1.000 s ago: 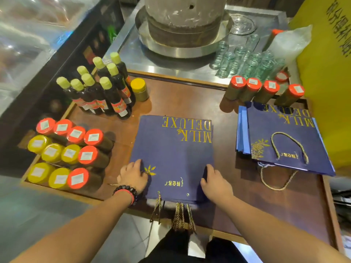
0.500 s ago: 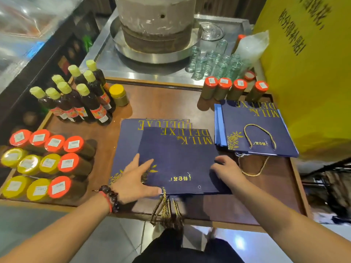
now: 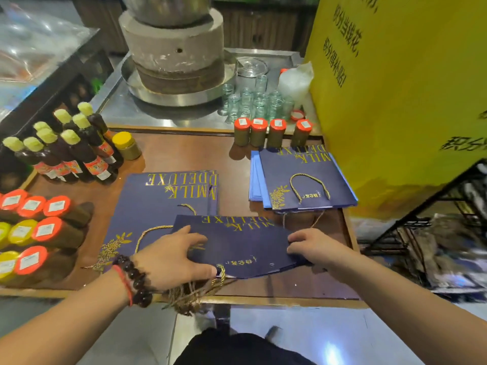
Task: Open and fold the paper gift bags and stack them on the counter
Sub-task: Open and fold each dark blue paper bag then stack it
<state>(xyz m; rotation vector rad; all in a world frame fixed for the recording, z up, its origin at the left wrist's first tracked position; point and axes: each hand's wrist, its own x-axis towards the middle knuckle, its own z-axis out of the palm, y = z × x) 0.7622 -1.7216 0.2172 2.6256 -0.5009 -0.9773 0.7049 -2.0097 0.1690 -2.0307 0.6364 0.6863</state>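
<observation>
A flat navy paper gift bag (image 3: pixel 245 241) with gold "MILK DELUXE" print lies near the front edge of the brown counter (image 3: pixel 189 154). My left hand (image 3: pixel 171 255) grips its left end, thumb at the gold rope handle. My right hand (image 3: pixel 313 246) pinches its right end. Under and behind it lies a pile of the same flat bags (image 3: pixel 158 201), their gold rope handles (image 3: pixel 189 296) hanging over the counter's front edge. A second stack of navy bags (image 3: pixel 303 180) sits at the back right.
Dark bottles with green caps (image 3: pixel 71 151) stand at the back left. Jars with orange and yellow lids (image 3: pixel 34 233) lie along the left edge, and several orange-lidded jars (image 3: pixel 271 131) stand at the back. A stone mill (image 3: pixel 174 54), glasses (image 3: pixel 253 101) and a yellow sign (image 3: pixel 395 101) lie beyond.
Both hands have slid the top bag off the pile, to the right and toward the counter's front edge. The pile beneath is now uncovered.
</observation>
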